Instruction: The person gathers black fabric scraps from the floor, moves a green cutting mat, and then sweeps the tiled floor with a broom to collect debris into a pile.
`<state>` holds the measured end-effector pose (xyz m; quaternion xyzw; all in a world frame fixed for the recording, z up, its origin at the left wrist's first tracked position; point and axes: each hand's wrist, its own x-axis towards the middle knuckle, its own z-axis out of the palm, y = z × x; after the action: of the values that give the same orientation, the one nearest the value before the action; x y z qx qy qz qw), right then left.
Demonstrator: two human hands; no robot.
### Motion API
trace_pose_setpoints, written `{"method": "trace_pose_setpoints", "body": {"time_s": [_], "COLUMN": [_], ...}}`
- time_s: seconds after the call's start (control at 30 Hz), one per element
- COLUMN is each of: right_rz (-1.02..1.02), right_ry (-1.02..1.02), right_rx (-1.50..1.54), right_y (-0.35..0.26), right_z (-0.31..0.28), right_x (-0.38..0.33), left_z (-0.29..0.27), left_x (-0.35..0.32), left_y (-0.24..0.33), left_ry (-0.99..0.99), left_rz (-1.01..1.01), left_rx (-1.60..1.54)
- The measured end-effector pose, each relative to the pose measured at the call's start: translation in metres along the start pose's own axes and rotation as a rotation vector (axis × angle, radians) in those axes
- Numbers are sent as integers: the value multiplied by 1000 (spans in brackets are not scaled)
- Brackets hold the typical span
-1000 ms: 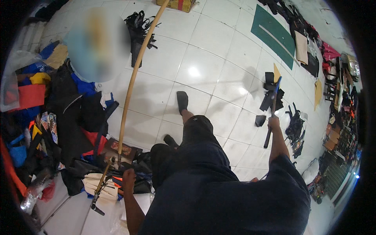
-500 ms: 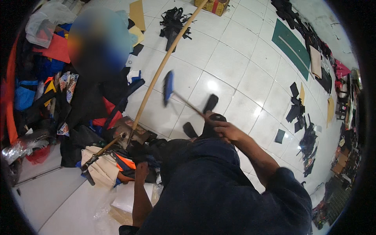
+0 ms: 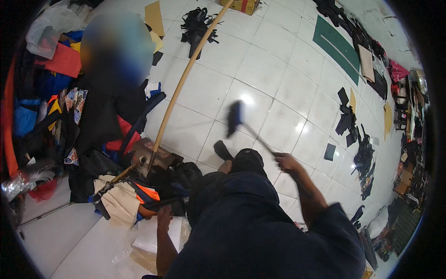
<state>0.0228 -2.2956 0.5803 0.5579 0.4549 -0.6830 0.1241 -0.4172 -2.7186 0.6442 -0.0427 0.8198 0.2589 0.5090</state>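
Your right hand (image 3: 284, 162): fingers wrapped on a hammer (image 3: 246, 126), head blurred, raised over the tiled floor (image 3: 278, 83). Your left hand (image 3: 163, 215): fingers' state hidden, beside black strap (image 3: 160, 203).

A brown cardboard box (image 3: 241, 4) with a red patch on its side sits on the white tiled floor at the far top edge, partly cut off. At the lower left, near the person's knees, a clear plastic bag (image 3: 151, 235) holding something flat and white lies on the floor, with flat brown cardboard (image 3: 141, 260) just under it. A crumpled silver foil wrapper (image 3: 21, 181) rests at the far left edge, and a pale plastic bag (image 3: 44, 30) lies at the upper left.
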Motion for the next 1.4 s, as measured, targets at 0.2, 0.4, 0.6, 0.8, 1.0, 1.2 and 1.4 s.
{"method": "trace_pose_setpoints", "body": {"time_s": [0.2,0.4,0.6,0.8,1.0,1.2,1.4], "right_rz": [291,116,-88,-222,-419,-146,-48], "right_ry": [653,777,489,46,-137,-302,-27], "right_rx": [136,356,581,720,558,734,479], "right_y": [116,-3,-169,-367,-607,-788,-666], "right_z": [-144,-108,-54,-75,-92,-102,-140], "right_x": [-20,-86,-90,18,275,513,498], "left_z": [22,8,16,64,76,54,103], "left_x": [28,60,114,151,156,159,136], "left_y": [38,92,164,322,415,403,459], "left_ry": [-117,37,-101,81,156,53,165], "left_rz": [-34,-50,-10,89,59,417,-544], "left_rx": [-19,-50,-122,98,111,1169,-93]}}
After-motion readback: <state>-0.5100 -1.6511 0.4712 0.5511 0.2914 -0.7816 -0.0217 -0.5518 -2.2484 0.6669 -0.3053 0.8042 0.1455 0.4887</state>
